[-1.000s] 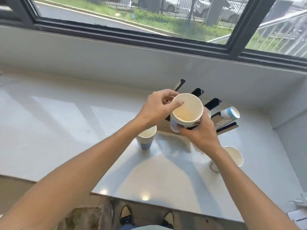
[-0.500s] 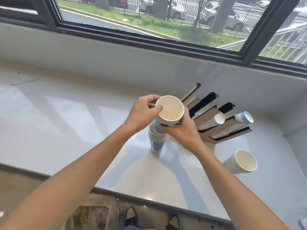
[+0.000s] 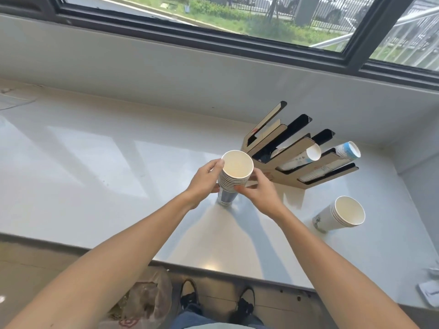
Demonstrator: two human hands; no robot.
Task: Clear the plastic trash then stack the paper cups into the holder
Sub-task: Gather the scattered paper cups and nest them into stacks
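A tall stack of blue-and-white paper cups [image 3: 234, 179] stands upright on the white counter [image 3: 95, 162], its open mouth facing me. My left hand [image 3: 204, 184] grips the stack from the left and my right hand [image 3: 259, 191] from the right. Just behind it the wooden slotted cup holder [image 3: 285, 148] leans to the right, with rows of cups lying in its two right slots [image 3: 342, 155]. A shorter stack of white cups [image 3: 342, 213] stands at the right.
A plastic bag with trash [image 3: 142, 302] sits on the floor below the counter edge, beside my shoes. Papers [image 3: 430, 293] lie at the counter's far right. A wall and window ledge [image 3: 213, 67] run behind the counter.
The cups I held in the air have come down onto the stack on the counter, making one taller stack. Both hands have dropped with them, and the view has shifted.
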